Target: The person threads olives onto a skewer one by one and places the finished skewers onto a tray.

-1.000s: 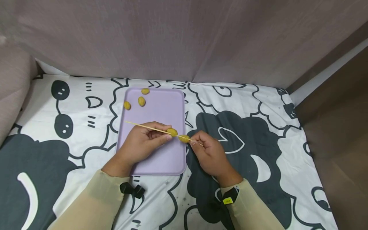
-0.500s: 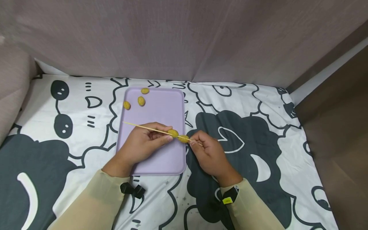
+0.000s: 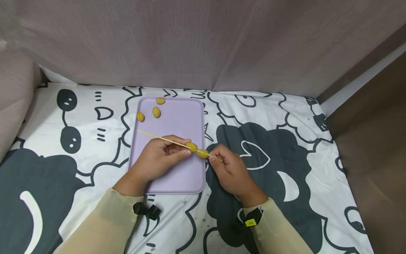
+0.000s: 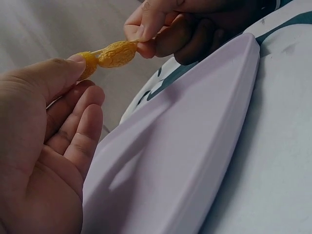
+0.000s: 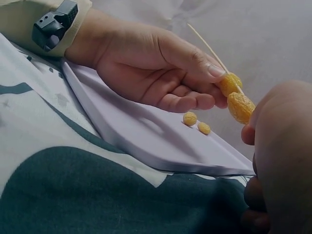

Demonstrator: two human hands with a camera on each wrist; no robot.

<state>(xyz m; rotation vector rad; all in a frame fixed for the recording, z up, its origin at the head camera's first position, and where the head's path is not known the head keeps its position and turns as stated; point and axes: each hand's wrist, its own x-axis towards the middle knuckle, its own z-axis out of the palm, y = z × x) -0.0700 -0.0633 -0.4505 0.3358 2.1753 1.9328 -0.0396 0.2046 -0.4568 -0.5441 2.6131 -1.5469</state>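
In the head view a thin wooden skewer [image 3: 152,135] slants across the tray, its long bare end pointing left. Two wrinkled yellow fruits are threaded near its right end: an inner fruit [image 3: 191,146] and an outer fruit [image 3: 202,153], very close together. My left hand [image 3: 158,157] pinches the inner fruit between thumb and forefinger; its other fingers curl loosely, as the left wrist view shows. The right hand [image 3: 233,173] pinches the skewer's short end, just beyond the outer fruit [image 5: 241,107]. That end is mostly hidden by its fingers.
Beneath the hands lies a lilac tray [image 3: 177,180]. Three loose yellow fruits rest at its far left: one fruit [image 3: 156,112], another fruit [image 3: 160,101] and a third fruit [image 3: 140,116] at the edge. A cartoon-print cloth [image 3: 285,141] spreads underneath, with a brown-grey fabric panel [image 3: 190,42] behind.
The inner fruit has shifted slightly right, narrowing the gap to the outer fruit. The skewer's free left end has risen a little. Both hands keep their hold.
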